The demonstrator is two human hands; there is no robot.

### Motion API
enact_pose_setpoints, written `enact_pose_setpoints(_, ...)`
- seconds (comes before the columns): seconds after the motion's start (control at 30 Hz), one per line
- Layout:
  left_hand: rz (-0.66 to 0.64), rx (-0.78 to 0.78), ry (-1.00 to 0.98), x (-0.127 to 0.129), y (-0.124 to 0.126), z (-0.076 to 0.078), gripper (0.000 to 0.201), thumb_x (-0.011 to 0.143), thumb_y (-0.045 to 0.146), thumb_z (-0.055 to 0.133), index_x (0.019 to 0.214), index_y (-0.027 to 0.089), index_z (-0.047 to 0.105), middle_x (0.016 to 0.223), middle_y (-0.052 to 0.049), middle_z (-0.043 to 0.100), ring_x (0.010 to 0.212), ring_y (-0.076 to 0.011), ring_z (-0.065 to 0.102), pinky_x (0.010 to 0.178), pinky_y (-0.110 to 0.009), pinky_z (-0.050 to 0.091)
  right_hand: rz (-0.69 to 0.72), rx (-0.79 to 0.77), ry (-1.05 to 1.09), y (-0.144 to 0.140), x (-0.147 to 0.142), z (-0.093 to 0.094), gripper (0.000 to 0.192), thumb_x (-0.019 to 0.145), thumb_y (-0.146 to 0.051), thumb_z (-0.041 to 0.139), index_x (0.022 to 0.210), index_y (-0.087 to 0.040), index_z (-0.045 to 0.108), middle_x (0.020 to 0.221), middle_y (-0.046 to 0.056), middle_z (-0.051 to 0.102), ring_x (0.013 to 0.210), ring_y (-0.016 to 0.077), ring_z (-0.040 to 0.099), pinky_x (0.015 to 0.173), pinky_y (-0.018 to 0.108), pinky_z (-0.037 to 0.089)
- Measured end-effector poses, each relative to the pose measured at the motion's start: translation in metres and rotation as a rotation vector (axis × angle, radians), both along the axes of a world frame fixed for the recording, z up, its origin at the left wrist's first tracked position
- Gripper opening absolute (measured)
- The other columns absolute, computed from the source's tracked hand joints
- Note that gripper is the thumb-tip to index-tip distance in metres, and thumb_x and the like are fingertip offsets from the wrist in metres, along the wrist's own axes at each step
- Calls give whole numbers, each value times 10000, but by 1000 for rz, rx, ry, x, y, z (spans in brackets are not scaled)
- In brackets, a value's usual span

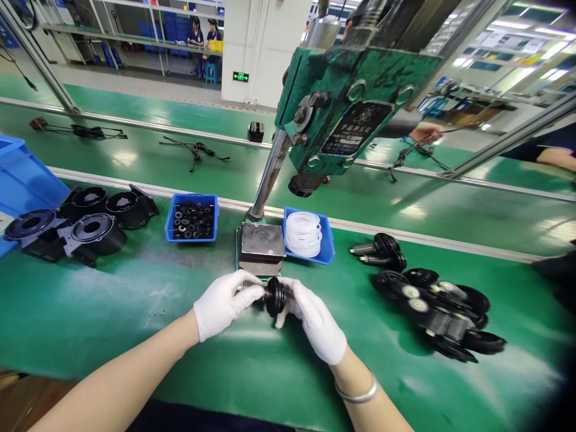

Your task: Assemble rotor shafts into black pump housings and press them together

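Between my two white-gloved hands is a black ribbed round part with a short shaft (275, 297), held just in front of the press base. My left hand (229, 300) pinches its shaft end with thumb and fingers. On the other side, my right hand (310, 312) has its fingers closed around the ribbed disc's edge. The flat metal block (262, 240) of the press base lies right behind the part. Above it hangs the green press head (337, 108) with its dark ram (300, 185).
A blue bin (192, 234) holds small black rings; another blue bin (326, 249) holds white rings. Black motor housings (94, 231) stand at the left by a large blue crate (31, 174). Several similar black parts (443, 312) lie at the right. Beyond the rail is a co-worker's hand (425, 133).
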State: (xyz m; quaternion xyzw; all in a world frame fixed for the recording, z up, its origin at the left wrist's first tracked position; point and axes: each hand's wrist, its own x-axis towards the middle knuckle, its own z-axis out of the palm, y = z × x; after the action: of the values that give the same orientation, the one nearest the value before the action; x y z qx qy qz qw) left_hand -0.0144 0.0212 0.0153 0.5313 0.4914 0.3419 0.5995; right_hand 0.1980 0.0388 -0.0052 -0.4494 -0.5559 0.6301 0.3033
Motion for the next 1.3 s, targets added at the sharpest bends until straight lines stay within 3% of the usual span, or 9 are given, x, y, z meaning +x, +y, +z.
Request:
enact_pose_setpoints(0.1, -8, -8, -1, 1, 0, 2, 376, 868, 510, 566, 1016, 166, 610, 620, 53, 480, 458, -88, 390, 452, -218, 331, -53, 157, -22, -2, 5, -4, 496, 990, -601, 385, 1229, -220, 596, 1236, 100, 625, 1056, 276, 641, 992, 417, 491)
enact_pose_setpoints(0.23, -29, -4, 30, 1, 0, 3, 354, 876, 488, 568, 1022, 169, 618, 615, 57, 486, 456, -88, 396, 464, -225, 325, -31, 328, -73, -6, 6, 4, 384, 1022, -506, 394, 1249, -261, 583, 1278, 69, 605, 1213, 261, 544, 1113, 413, 370)
enact_pose_setpoints(0.37, -31, 1, 28, 0, 0, 2, 343, 882, 480, 571, 1025, 173, 622, 607, 63, 476, 462, -89, 393, 470, -225, 324, -45, 372, -104, -6, 4, 13, 382, 1014, -509, 407, 1242, -259, 583, 1275, 74, 607, 1191, 263, 551, 1079, 411, 393)
enact_pose_setpoints(0.5, -13, 14, 30, -2, 0, 3, 349, 875, 477, 576, 1030, 168, 622, 620, 58, 479, 464, -92, 410, 469, -229, 329, -105, 291, -79, -3, 5, 18, 375, 970, -520, 476, 1202, -236, 553, 1227, 102, 606, 1110, 272, 585, 952, 393, 484)
enact_pose_setpoints(0.6, -8, 14, -3, -4, 1, 2, 358, 866, 484, 584, 1029, 167, 618, 600, 63, 457, 458, -93, 393, 464, -229, 320, -10, 196, -34, -3, 3, 17, 367, 876, -442, 625, 1154, -227, 517, 1131, 101, 601, 1050, 272, 592, 892, 389, 512)
enact_pose_setpoints(0.7, -14, 13, -16, -4, 1, 1, 354, 869, 483, 582, 1026, 168, 617, 602, 60, 457, 471, -96, 388, 468, -227, 315, 54, 178, -5, -5, 0, 13, 361, 851, -341, 627, 1159, -237, 470, 1090, 89, 575, 1022, 259, 581, 867, 392, 511)
enact_pose_setpoints(0.97, -37, -8, 12, -3, 0, 3, 363, 880, 503, 561, 1018, 171, 609, 630, 53, 472, 476, -95, 381, 481, -232, 317, 28, 373, -53, -10, -5, 11, 363, 804, -174, 564, 1141, -244, 451, 1145, 86, 483, 1053, 228, 525, 881, 337, 488)
enact_pose_setpoints(1.1, -55, 27, 31, 2, -1, -2, 346, 909, 494, 512, 991, 168, 592, 624, 52, 470, 491, -101, 381, 517, -240, 341, -3, 510, -78, -11, -10, 10, 369, 718, -89, 511, 1043, -246, 433, 1047, 55, 466, 991, 205, 507, 887, 316, 467)
enact_pose_setpoints(1.3, -86, 165, 193, 10, -8, -12, 293, 947, 442, 458, 968, 177, 581, 850, -35, 619, 770, -172, 563, 729, -286, 445, 33, 560, -142, -12, -9, 4, 335, 669, -93, 474, 958, -245, 402, 963, 34, 441, 849, 194, 468, 801, 311, 464)
